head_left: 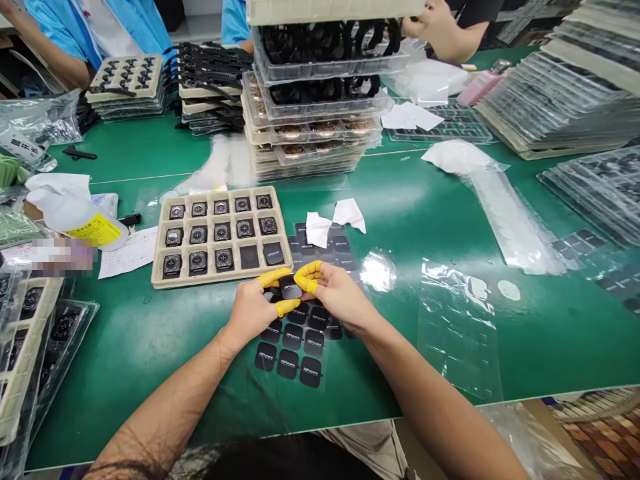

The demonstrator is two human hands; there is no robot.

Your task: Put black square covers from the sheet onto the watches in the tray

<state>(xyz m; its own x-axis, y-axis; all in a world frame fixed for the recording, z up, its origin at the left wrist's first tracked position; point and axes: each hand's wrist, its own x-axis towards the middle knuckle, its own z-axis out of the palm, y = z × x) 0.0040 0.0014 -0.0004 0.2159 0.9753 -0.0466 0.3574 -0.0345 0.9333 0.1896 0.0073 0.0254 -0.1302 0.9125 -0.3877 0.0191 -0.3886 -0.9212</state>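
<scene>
Both hands wear yellow finger covers and meet above a sheet of black square stickers (291, 337) with white lettering. Between them is a watch body (291, 287) with a black lettered face. My left hand (257, 303) grips it from the left, fingers closed round its edge. My right hand (333, 290) pinches its right side. Just behind, a beige tray (215, 277) holds rows of black watch bodies, most with their backs up. One slot (249, 257) in its front row has no watch, and the corner watch (273, 253) beside it shows a lettered face.
Tall stacked trays (310, 133) stand at the back centre, more stacks (560, 100) at the right. A white bottle (77, 217) lies at the left. White paper scraps (349, 215) and a clear plastic sheet (457, 333) lie on the green table (395, 187). Other people sit across it.
</scene>
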